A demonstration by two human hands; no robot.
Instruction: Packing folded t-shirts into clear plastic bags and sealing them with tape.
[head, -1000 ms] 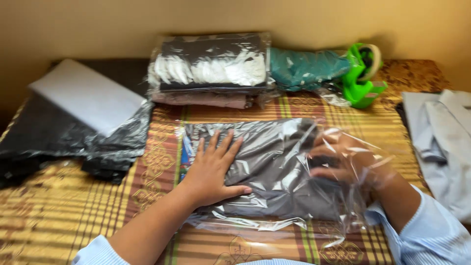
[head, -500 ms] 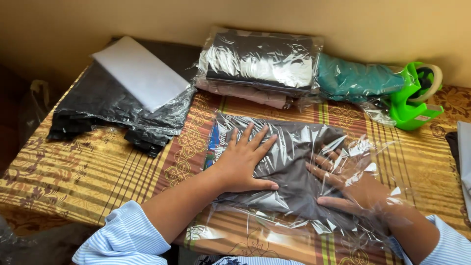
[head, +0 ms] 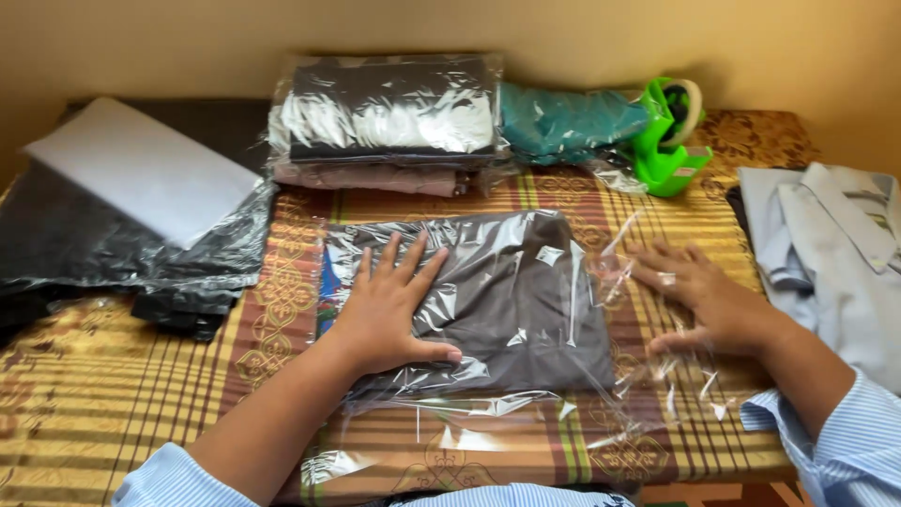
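both hands are flat and spread out, not gripping anything. left hand lies palm down, fingers fanned, right on top of the clear plastic bag, pressing on the left half of the folded dark grey garment inside it. right hand is also palm down with fingers apart, resting on the loose open end of the same bag, just right of the garment, so the garment sits between the two hands with the left one on it and the right one beside it. there's a ring on one finger of the right hand. both arms have light blue striped sleeves pushed up.

the bag lies in the middle of the counter, which has a gold and maroon striped patterned cloth over it. behind the bag, against the wall, there's a stack of bagged folded clothes, dark on top and pinkish underneath. right next to that is a teal garment in plastic, touching a green tape dispenser. off to the left is a pile of black plastic bags with a white sheet lying on top. on the far right edge lies a light blue shirt, near the right hand but not touching it.
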